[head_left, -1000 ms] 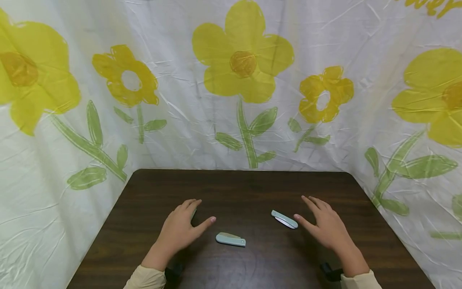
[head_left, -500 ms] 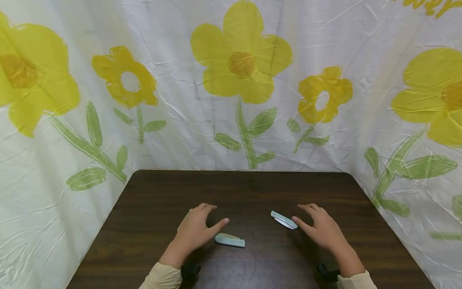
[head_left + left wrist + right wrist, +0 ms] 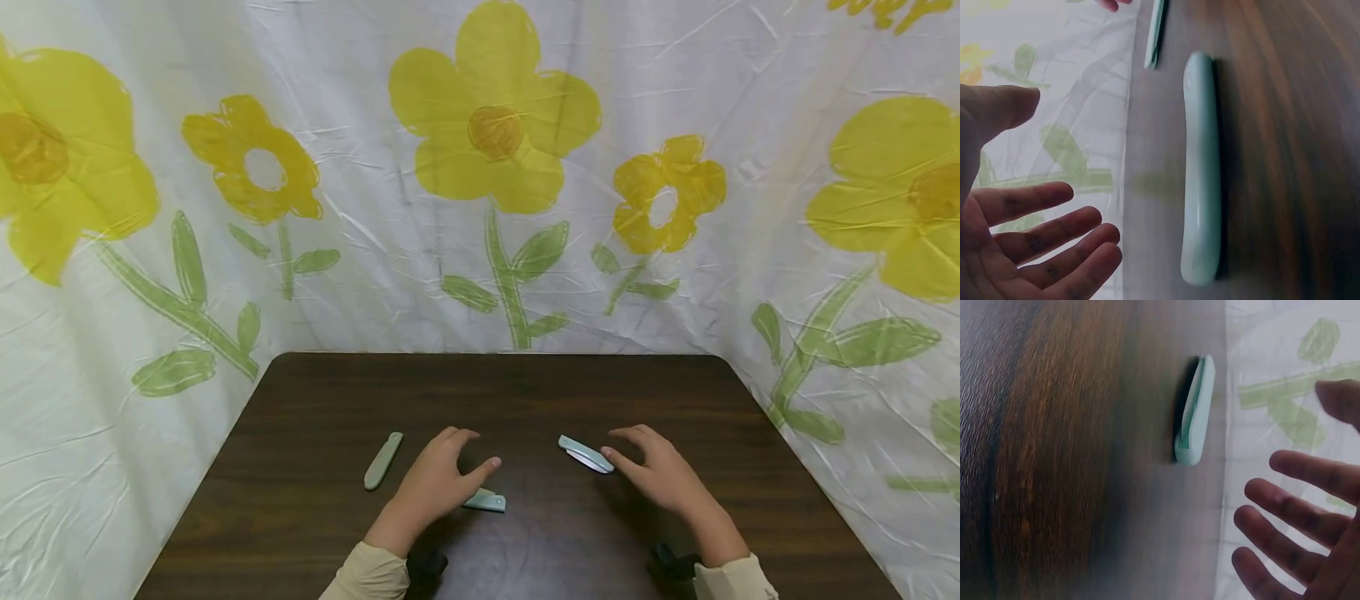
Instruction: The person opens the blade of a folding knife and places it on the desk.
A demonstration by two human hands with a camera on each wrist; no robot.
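Observation:
Three small folding knives lie on the dark wooden table [image 3: 495,392]. My left hand [image 3: 435,479], fingers loosely spread, hovers over the middle pale-blue knife [image 3: 487,502] and hides its left end from the head view. In the left wrist view that hand [image 3: 1041,237] holds nothing, and a pale-blue knife [image 3: 1202,169] lies apart from it. Near the right pale-blue knife [image 3: 585,455], whose light blade edge shows, hovers my right hand [image 3: 660,475] with relaxed fingers. The right wrist view shows a gap between that hand [image 3: 1310,519] and the knife [image 3: 1195,412].
A greenish folded knife [image 3: 383,461] lies left of my left hand. A white curtain [image 3: 375,275] with yellow flowers stands behind the table and along its sides. Dark straps or mounts sit at both wrists, below the cream sleeves [image 3: 367,573].
My left hand has moved right, from above the greenish knife to above the middle one, uncovering the greenish knife. My right hand has shifted slightly left, its fingers a little more bent. The knives lie still.

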